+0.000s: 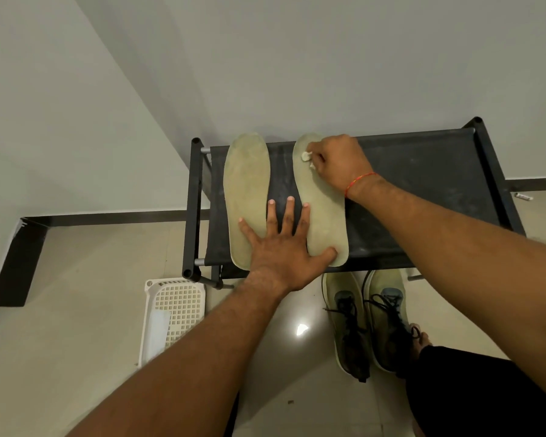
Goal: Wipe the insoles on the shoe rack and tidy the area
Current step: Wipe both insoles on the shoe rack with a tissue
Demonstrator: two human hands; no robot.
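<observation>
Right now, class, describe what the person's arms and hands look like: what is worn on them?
Both arms are bare, with no sleeves or gloves. The right hand has a thin red-orange thread tied round its wrist. The left hand wears nothing: no ring, watch or band shows.

Soft, even indoor light, a touch dim and warm, with a greenish cast over the wall (297, 58). One hard spot of glare shines on the glossy floor (301, 328) at about 6 o'clock, a reflection of a lamp overhead. Shadows stay faint; a gentle one fans up the wall behind the shoe rack (423, 171). The wide lens bends the skirting (108, 216) and stretches both forearms toward 5 and 7 o'clock. The centre is sharp, the edges are slightly soft.
</observation>
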